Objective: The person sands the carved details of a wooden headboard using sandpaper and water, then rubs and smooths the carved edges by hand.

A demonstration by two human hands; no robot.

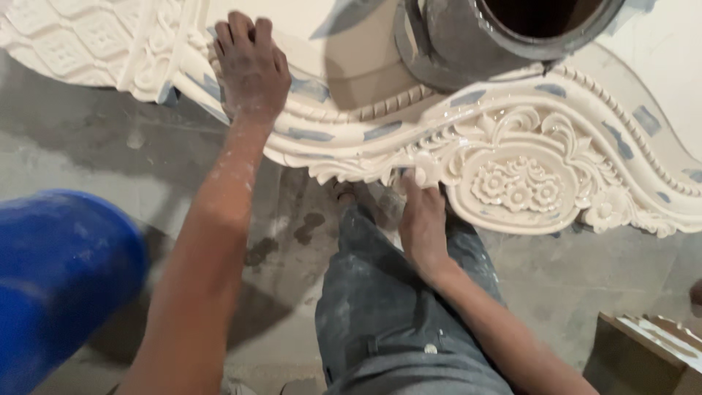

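Over the grey floor, both hands grip a carved cream panel (512, 175).
Left hand (250, 69) presses spread fingers on its far-left rim; right hand (423, 219) pinches its near scrolled edge.

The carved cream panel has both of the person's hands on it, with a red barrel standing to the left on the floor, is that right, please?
Not quite: the barrel is blue, not red, as the head view shows. Both the left hand and right hand are on the carved cream panel.

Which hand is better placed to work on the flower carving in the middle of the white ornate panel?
The right hand. It grips the lower edge of the cream-white carved ornamental panel, right beside the oval flower carving. The left hand rests flat on the panel's top, farther away.
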